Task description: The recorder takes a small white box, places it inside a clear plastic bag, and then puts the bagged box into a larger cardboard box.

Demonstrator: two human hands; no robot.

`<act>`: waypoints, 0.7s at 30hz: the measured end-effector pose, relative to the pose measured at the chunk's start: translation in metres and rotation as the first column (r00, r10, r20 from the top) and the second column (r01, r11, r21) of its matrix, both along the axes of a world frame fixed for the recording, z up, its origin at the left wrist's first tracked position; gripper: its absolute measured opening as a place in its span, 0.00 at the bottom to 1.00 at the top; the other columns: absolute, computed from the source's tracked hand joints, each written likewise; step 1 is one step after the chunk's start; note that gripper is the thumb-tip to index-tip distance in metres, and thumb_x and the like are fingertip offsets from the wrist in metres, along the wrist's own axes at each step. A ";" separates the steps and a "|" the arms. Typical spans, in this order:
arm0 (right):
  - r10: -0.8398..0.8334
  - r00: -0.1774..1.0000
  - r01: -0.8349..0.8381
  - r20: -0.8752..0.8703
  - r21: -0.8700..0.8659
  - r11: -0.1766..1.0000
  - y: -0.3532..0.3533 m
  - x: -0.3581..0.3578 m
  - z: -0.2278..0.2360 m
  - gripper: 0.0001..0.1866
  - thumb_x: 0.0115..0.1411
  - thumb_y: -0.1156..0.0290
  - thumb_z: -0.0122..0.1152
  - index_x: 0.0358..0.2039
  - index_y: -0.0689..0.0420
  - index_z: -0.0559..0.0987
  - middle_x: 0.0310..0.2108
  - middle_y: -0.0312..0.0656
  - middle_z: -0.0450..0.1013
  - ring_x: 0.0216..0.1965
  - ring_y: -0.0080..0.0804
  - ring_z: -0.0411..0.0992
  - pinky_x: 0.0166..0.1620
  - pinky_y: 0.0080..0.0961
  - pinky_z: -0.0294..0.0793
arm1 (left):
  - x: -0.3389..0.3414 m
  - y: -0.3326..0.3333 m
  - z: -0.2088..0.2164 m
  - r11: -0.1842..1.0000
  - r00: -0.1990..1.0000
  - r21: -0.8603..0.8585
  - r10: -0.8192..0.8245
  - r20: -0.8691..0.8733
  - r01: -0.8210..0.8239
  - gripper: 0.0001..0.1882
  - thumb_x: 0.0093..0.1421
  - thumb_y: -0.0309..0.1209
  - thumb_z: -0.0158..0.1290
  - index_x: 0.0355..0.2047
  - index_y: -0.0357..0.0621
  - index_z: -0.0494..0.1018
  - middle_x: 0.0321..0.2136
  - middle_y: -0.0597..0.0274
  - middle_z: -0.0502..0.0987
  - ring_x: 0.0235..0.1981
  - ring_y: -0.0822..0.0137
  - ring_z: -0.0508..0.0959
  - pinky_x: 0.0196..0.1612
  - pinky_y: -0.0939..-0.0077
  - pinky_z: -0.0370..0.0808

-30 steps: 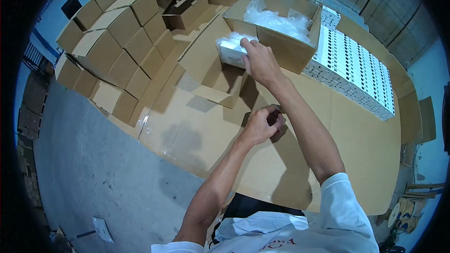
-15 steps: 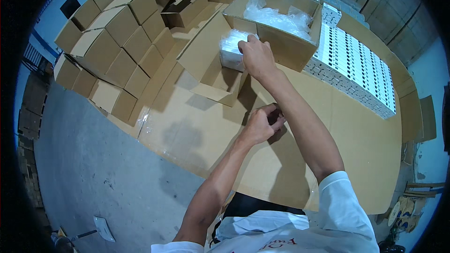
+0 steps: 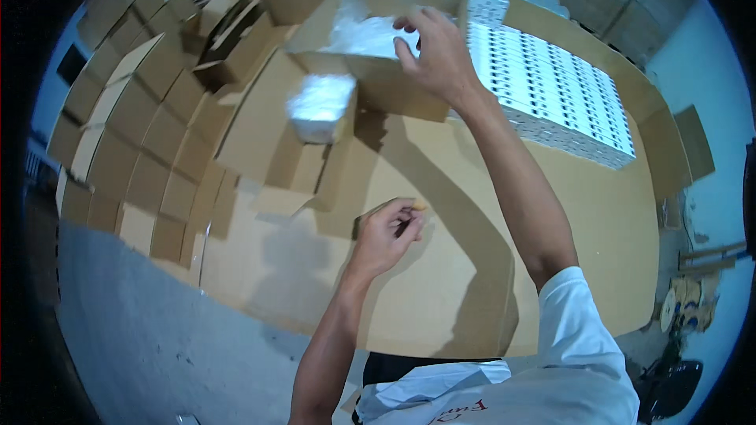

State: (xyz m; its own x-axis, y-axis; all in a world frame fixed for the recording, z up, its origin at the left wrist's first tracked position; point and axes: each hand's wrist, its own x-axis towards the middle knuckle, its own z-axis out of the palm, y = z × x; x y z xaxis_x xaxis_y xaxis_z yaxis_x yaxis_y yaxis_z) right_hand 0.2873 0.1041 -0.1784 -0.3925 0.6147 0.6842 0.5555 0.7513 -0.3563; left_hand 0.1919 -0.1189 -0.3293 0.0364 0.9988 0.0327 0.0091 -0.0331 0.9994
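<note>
My right hand (image 3: 438,55) reaches over the front wall of a large cardboard box (image 3: 402,83) that holds crumpled clear plastic bags (image 3: 366,31). Its fingers are apart and I see nothing in them. In front of me, low over the table, my left hand (image 3: 382,242) is curled with thumb and fingers close together. A small yellowish bit shows at its fingertips, too small to name. Left of the large box stands a smaller open carton (image 3: 264,130), flaps spread. A white block wrapped in clear plastic (image 3: 321,106) sits in its far end.
Many white perforated pieces (image 3: 551,83) are stacked in rows at the right back. Closed brown cartons (image 3: 138,122) are piled at the left, with an open carton (image 3: 236,39) behind them. Cardboard covers the table (image 3: 583,228), and a low cardboard wall (image 3: 669,142) edges it.
My right hand has left the wrapped block and moved to over the bags, its fingers spreading. My left hand stays curled on the near side. The whole view has shifted.
</note>
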 end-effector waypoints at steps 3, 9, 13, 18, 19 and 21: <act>-0.122 0.992 0.122 -0.003 0.057 0.991 0.082 0.062 0.012 0.13 0.57 0.71 0.60 0.42 0.60 0.79 0.41 0.53 0.74 0.44 0.54 0.74 0.48 0.45 0.75 | 0.016 0.023 0.007 1.000 1.000 -0.011 0.017 -0.005 -0.017 0.11 0.65 0.20 0.55 0.47 0.30 0.73 0.32 0.59 0.79 0.32 0.71 0.80 0.37 0.76 0.81; -0.404 0.914 0.402 0.034 0.047 0.914 0.222 0.163 0.012 0.19 0.57 0.74 0.59 0.50 0.61 0.76 0.44 0.55 0.75 0.50 0.53 0.72 0.54 0.45 0.72 | 0.046 0.052 0.011 0.994 0.997 -0.087 0.057 -0.057 -0.062 0.10 0.63 0.19 0.55 0.45 0.29 0.73 0.35 0.56 0.79 0.33 0.73 0.80 0.37 0.76 0.83; -0.417 0.899 0.434 0.133 -0.147 0.889 0.278 0.181 0.033 0.26 0.56 0.75 0.57 0.57 0.57 0.72 0.59 0.56 0.66 0.59 0.58 0.67 0.60 0.47 0.71 | 0.060 0.071 0.028 0.994 0.993 -0.054 0.100 0.060 -0.097 0.09 0.63 0.17 0.55 0.44 0.30 0.74 0.33 0.57 0.79 0.31 0.73 0.80 0.38 0.77 0.83; -0.429 0.891 0.443 0.149 -0.073 0.894 0.309 0.183 0.012 0.27 0.55 0.77 0.57 0.57 0.55 0.73 0.59 0.60 0.64 0.58 0.62 0.68 0.60 0.48 0.71 | 0.053 0.073 0.028 0.991 0.987 -0.073 0.118 0.105 -0.111 0.09 0.62 0.15 0.55 0.43 0.30 0.74 0.31 0.58 0.79 0.30 0.74 0.79 0.35 0.79 0.81; -0.435 0.887 0.453 0.153 -0.113 0.884 0.307 0.181 0.007 0.27 0.55 0.77 0.58 0.59 0.54 0.72 0.57 0.59 0.65 0.58 0.60 0.67 0.60 0.48 0.70 | 0.049 0.074 0.028 0.991 0.987 -0.072 0.124 0.100 -0.117 0.09 0.62 0.15 0.55 0.43 0.30 0.74 0.31 0.58 0.79 0.30 0.74 0.79 0.35 0.79 0.81; -0.444 0.887 0.459 0.124 -0.146 0.876 0.303 0.177 0.004 0.26 0.56 0.77 0.61 0.57 0.54 0.73 0.56 0.56 0.65 0.58 0.58 0.67 0.60 0.47 0.69 | 0.046 0.075 0.030 0.993 0.993 -0.067 0.100 0.060 -0.096 0.09 0.62 0.15 0.55 0.43 0.30 0.75 0.32 0.58 0.79 0.30 0.74 0.80 0.34 0.80 0.81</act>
State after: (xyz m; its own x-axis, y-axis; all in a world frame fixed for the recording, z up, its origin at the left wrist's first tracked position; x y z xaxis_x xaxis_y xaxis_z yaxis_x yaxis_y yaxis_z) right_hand 0.4640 0.4067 -0.1745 -0.0962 0.8404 0.5333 0.8534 0.3454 -0.3903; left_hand 0.2380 -0.0440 -0.2990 -0.0616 0.9976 -0.0323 -0.0539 0.0290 0.9981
